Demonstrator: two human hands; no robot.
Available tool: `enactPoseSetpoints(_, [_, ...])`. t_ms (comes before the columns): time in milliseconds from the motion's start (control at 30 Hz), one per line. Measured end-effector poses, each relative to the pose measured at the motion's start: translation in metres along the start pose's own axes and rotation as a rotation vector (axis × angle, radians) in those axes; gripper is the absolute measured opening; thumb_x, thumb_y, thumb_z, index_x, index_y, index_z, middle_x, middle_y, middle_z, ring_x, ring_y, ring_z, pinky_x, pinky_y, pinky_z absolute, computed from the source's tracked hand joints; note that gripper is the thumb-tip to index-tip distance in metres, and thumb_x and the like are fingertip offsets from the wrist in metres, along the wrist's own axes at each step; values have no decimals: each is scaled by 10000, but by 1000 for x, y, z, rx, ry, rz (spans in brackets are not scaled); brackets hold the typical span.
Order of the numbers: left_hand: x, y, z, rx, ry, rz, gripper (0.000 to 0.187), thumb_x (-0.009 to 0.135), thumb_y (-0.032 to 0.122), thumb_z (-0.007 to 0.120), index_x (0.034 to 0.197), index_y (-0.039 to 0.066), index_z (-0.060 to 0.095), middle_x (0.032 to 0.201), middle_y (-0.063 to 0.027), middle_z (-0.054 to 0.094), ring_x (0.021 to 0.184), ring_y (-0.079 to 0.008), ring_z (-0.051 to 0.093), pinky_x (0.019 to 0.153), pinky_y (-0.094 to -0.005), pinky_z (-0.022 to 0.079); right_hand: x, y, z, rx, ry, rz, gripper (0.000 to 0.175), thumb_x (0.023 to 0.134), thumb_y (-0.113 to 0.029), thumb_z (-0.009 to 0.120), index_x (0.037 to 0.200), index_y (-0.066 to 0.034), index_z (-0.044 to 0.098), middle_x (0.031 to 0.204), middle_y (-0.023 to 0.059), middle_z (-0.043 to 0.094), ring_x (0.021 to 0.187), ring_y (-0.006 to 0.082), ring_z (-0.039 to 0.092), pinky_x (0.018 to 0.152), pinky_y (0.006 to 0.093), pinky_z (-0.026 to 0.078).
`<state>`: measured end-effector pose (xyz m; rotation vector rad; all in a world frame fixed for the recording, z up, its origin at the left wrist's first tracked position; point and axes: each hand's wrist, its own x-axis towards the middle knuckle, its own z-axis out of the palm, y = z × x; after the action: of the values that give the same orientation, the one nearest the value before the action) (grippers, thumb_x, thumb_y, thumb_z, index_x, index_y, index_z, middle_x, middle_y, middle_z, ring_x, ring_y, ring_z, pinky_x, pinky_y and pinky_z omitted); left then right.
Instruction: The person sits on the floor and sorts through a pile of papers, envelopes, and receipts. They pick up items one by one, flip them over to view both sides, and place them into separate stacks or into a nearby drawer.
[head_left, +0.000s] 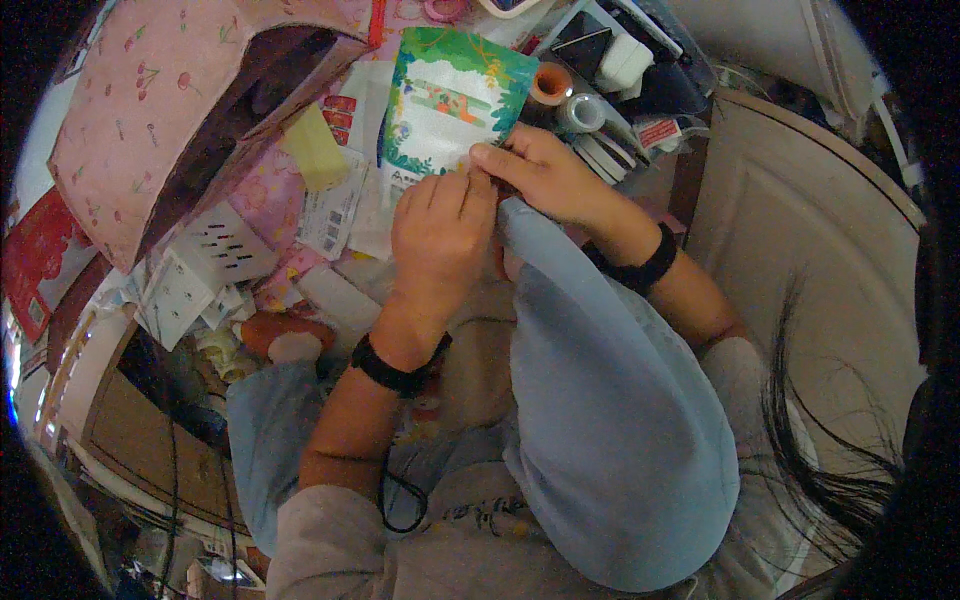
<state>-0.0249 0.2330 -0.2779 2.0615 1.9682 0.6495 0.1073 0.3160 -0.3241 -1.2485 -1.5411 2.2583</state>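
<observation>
A white and green printed pouch (450, 105) bearing leaf pictures and writing lies in front of me. My left hand (442, 225), back up with fingers curled, comes to the pouch's lower edge. My right hand (547, 169) meets it there from the right, thumb laid over bent fingers. Both sets of fingertips nearly touch at the pouch's lower right part. What they pinch between them, if anything, is hidden by the fingers. A black band sits on each wrist. Just below the right hand rises my bent knee in blue trousers (622, 420).
At the left, a pink cherry-print fabric bag (180, 97) gapes toward me. A yellow sponge-like block (319, 150) and printed papers (334, 210) lie beside it. A dark tray (675, 52) at upper right holds an orange roll (550, 82), a clear roll (581, 112) and a white block (626, 60).
</observation>
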Motion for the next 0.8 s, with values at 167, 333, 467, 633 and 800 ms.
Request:
enactPoseSetpoints(167, [3, -7, -8, -98, 42, -182, 305, 709, 186, 680, 975, 56, 608, 889, -77, 571, 829, -265, 549, 712, -371, 441, -1, -4, -7, 223, 58, 38, 282, 895, -276, 530, 777, -24, 573, 673, -27, 529, 606, 53, 456, 519, 232, 397])
enactPoseSetpoints(333, [1, -46, -30, -119, 53, -510, 313, 759, 171, 664, 1029, 21, 613, 938, -110, 611, 858, -243, 580, 781, -343, 454, -7, -23, -13, 275, -10, 40, 225, 905, -242, 516, 859, -28, 569, 779, -3, 591, 713, 62, 536, 633, 225, 465])
enactPoseSetpoints(467, [-8, -60, -37, -517, -22, -828, 268, 790, 171, 655, 999, 4, 641, 881, -116, 650, 786, -145, 594, 713, -265, 465, -8, -30, -12, 276, 5, 108, 226, 911, -228, 500, 939, -13, 565, 866, 31, 619, 771, 98, 579, 696, 252, 488])
enactPoseSetpoints(633, [-13, -60, -35, -526, 7, -814, 227, 792, 145, 658, 972, 7, 657, 846, -87, 662, 737, -99, 584, 681, -227, 460, -5, -26, -11, 348, -8, 11, 244, 915, -236, 488, 987, -17, 570, 914, 41, 624, 783, 107, 593, 703, 256, 491])
enactPoseSetpoints(800, [-14, -60, -34, -708, 15, -960, 221, 781, 128, 673, 949, -14, 659, 835, -55, 658, 722, -75, 568, 668, -203, 451, -4, -19, -14, 323, 19, 60, 226, 910, -232, 501, 938, -19, 572, 862, 30, 623, 763, 93, 589, 674, 244, 492])
